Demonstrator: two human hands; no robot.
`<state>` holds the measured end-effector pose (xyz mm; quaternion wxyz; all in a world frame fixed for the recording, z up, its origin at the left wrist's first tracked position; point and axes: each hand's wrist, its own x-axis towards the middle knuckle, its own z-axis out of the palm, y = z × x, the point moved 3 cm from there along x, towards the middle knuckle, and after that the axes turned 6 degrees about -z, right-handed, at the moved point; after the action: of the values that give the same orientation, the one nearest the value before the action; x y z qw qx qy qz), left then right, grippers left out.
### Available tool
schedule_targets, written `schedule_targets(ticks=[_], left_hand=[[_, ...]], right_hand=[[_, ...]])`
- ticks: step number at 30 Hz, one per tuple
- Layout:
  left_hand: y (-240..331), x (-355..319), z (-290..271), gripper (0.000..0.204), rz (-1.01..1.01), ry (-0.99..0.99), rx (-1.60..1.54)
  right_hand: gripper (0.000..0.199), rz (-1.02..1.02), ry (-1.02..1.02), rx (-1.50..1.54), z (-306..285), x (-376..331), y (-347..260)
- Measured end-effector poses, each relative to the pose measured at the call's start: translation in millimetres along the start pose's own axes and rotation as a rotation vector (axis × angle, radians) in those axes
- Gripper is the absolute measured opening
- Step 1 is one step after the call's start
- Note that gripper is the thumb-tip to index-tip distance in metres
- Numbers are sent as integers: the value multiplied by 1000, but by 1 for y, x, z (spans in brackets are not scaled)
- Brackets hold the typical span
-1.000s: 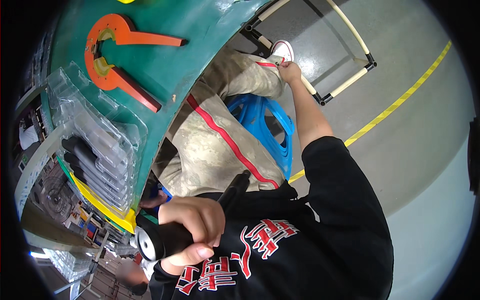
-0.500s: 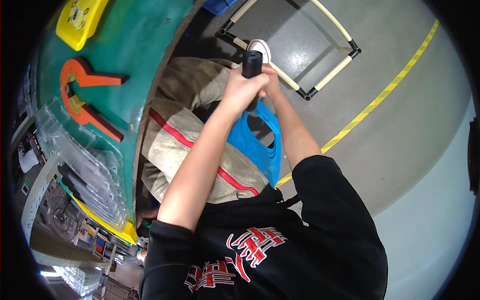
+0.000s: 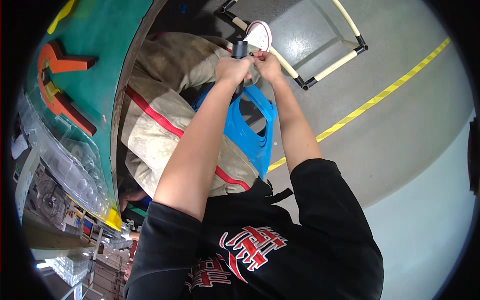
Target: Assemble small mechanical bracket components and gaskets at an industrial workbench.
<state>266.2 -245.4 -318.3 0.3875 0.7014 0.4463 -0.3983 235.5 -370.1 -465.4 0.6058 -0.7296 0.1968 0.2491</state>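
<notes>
My left hand (image 3: pixel 231 70) is closed around a black cylinder (image 3: pixel 239 49), held upright. One end of it sticks up above the fist, and a dark part shows below. Close on its right, my right hand (image 3: pixel 269 66) has its fingertips pinched together near the left fingers. Something small and dark seems to be at those fingertips, too small to name. Both arms reach forward over my beige trousers (image 3: pixel 165 95) with red piping. Beneath the hands, a blue plastic stool (image 3: pixel 266 111) with cut-out openings shows beside my leg.
On my left, a green-topped table (image 3: pixel 112 45) bears an orange horseshoe-shaped piece (image 3: pixel 75 63) and clear plastic trays (image 3: pixel 75 160). A frame of cream pipes with black joints (image 3: pixel 332 68) lies ahead, by my white shoe (image 3: pixel 259 36). Yellow striped tape (image 3: pixel 380 96) crosses the grey floor.
My right hand has drawn apart from the left and now pinches beside it. The left hand keeps its hold on the black cylinder. The whole view has shifted somewhat.
</notes>
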Motion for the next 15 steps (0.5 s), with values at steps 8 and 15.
schedule_targets(ticks=[8, 15], left_hand=[[-1, 12, 11, 27, 33, -122, -167], [-11, 22, 15, 27, 55, -101, -385]], right_hand=[[14, -124, 191, 264, 1, -23, -13], [13, 23, 371, 342, 7, -38, -10]])
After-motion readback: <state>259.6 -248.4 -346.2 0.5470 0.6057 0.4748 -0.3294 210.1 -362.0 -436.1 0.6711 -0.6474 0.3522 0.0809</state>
